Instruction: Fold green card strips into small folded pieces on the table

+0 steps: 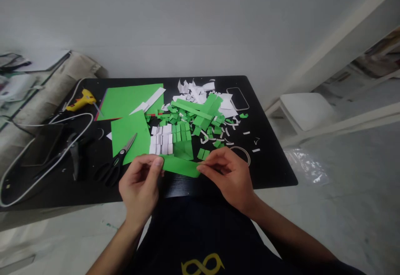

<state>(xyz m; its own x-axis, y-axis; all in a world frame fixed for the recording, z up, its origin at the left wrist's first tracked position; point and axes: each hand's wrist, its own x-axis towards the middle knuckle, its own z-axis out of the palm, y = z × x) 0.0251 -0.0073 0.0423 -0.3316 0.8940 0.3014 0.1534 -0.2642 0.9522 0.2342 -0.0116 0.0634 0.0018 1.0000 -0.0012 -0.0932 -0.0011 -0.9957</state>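
A strip of green paper [180, 166] is stretched between my two hands above the table's front edge. My left hand [142, 179] pinches its left end between thumb and fingers. At the other end, the thumb and fingertips of my right hand [229, 177] are closed on the strip's corner. Just beyond it lies a piece covered with rows of folded white paper [161, 139] and folded green paper [181, 133]. Scissors [117, 160] with black handles rest left of my left hand, their blades over a green sheet [129, 131].
Green scraps [200, 114] and white scraps [195, 91] are heaped at the table's back middle. A yellow glue gun [81, 100] lies at the back left, with a white cable [89, 131] looping nearby. A white stool [304, 110] stands right of the black table [271, 162].
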